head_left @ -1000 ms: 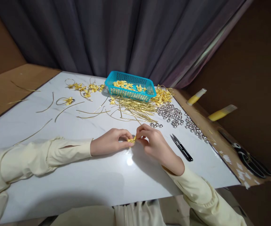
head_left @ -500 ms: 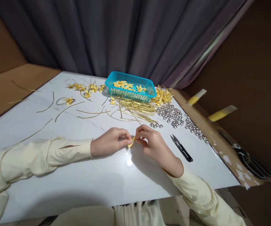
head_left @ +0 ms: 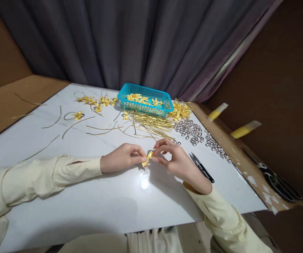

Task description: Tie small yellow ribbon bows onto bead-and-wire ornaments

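Left hand (head_left: 121,159) pinching a yellow ribbon bow (head_left: 146,162) over the white worktop (head_left: 101,203), right hand (head_left: 177,159) at the bow's other side, its grip unclear, black snips (head_left: 203,169) near the right wrist, blue basket (head_left: 146,109) beyond.

The glossy counter (head_left: 114,202) is bright, with 1 white glare spot and soft shadows toward its near edge; the curtain (head_left: 125,42) is dim, right side dark, outer edges stretched, fine detail soft.
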`<state>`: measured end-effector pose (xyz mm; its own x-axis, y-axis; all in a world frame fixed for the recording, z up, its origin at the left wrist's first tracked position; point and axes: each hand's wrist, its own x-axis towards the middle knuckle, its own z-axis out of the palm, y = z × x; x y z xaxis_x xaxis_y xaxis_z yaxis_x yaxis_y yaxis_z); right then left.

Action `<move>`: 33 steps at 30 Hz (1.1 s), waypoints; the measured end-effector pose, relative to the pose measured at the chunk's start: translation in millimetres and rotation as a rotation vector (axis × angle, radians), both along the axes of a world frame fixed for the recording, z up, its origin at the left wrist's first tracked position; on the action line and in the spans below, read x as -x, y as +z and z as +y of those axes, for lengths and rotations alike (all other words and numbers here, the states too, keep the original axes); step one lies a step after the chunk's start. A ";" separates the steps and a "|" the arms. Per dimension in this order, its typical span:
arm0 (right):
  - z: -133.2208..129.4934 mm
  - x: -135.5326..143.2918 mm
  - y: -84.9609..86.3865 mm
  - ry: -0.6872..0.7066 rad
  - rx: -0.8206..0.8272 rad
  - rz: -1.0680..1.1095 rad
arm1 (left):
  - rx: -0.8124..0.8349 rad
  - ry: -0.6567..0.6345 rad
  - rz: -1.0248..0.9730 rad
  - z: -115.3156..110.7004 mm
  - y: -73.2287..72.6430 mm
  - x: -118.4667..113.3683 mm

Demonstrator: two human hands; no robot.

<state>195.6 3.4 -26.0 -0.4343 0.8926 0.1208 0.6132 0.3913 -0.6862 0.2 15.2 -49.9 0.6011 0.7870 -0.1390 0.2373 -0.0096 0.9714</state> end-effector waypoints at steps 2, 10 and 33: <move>-0.3 0.3 -0.6 -0.006 -0.006 -0.026 | -0.008 -0.005 0.006 -0.4 -1.2 -0.1; -1.8 3.7 -2.0 0.029 0.054 -0.011 | -0.057 -0.038 -0.002 -1.1 -2.3 1.2; -5.2 8.2 -4.8 0.139 0.048 0.068 | 0.007 -0.121 -0.003 2.5 0.8 3.1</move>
<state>187.4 -1.8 -30.8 -0.5459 0.8302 0.1127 0.5070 0.4344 -0.7444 -2.9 17.7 -49.1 0.6919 0.7078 -0.1425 0.2318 -0.0308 0.9723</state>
